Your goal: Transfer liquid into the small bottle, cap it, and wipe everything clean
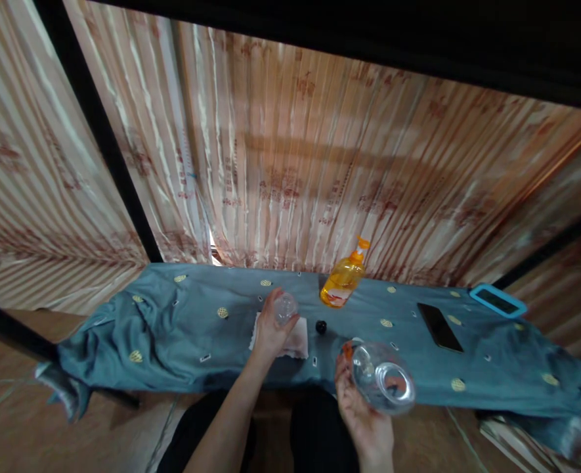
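My left hand [269, 332] is closed around a small clear plastic cup [286, 309]. It is above a white cloth [297, 338] that lies on the blue-green patterned sheet. My right hand [353, 397], lower and to the right, grips a larger clear plastic bottle [383, 378] tilted over at the sheet's near edge. The bottle looks see-through, with nothing plain inside it. An orange patch shows by my right fingers; I cannot tell what it is. A small round black cap [321, 326] lies on the sheet between my hands.
An orange pump bottle [342, 282] of yellow liquid stands behind the cap. Farther right lie a dark phone [440, 327] and a blue-framed device [497, 301]. Black posts [103, 131] and a pleated curtain [295, 164] stand around the sheet-covered surface [211, 341].
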The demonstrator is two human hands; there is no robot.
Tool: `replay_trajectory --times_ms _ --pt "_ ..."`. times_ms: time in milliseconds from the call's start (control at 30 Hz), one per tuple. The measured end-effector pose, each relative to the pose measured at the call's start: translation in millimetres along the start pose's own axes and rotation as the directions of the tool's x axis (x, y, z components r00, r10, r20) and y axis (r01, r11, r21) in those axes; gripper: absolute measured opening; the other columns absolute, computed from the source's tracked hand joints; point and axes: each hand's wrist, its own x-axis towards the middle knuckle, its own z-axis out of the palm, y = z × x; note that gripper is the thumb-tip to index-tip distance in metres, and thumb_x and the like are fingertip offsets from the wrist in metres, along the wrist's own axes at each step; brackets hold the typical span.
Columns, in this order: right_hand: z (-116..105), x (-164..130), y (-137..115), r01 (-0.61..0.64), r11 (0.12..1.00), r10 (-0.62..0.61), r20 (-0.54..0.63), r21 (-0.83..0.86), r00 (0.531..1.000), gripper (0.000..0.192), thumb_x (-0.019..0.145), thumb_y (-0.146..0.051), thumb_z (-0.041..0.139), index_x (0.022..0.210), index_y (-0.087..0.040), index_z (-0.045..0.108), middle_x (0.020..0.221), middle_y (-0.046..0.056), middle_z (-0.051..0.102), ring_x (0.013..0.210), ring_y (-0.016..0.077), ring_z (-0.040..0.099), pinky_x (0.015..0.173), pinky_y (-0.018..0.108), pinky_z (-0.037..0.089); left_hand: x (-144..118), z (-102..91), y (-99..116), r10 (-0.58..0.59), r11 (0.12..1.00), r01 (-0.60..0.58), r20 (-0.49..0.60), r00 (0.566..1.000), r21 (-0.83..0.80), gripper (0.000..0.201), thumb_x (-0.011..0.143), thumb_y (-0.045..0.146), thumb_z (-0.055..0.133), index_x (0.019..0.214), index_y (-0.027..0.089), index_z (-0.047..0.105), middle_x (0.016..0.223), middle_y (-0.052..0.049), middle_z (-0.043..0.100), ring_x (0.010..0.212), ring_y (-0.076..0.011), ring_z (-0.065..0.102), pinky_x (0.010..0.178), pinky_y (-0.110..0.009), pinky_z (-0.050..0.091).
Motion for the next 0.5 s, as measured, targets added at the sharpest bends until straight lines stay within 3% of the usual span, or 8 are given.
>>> replay_trajectory --times_ms 300,500 --pt "-7 4 4 -0.180 0.959 0.176 0.038 0.221 0.984 0.055 0.073 -0.023 0.072 0.125 -0.016 0.057 0.125 0.012 0.058 0.113 0.0174 0.057 0.086 0.031 0.052 -10 -5.0 1 -0.038 0.995 0.037 0.004 0.999 0.088 0.075 0.071 0.022 0.072 0.139 0.023 0.039 0.132 -0.009 0.061 0.124 -0.0263 0.059 0.108 -0.045 0.044" --pt "0 9 -1 -0.237 0.898 0.241 0.035 0.370 0.970 0.070 0.073 -0.023 0.074 0.135 -0.011 0.044 0.123 0.012 0.058 0.113 0.0142 0.058 0.088 0.025 0.052 -19 -6.6 -2 -0.053 0.995 0.054 -0.010 0.999 0.084 0.080 0.070 0.023 0.072 0.141 0.022 0.036 0.136 -0.011 0.057 0.127 -0.0297 0.056 0.107 -0.050 0.045"
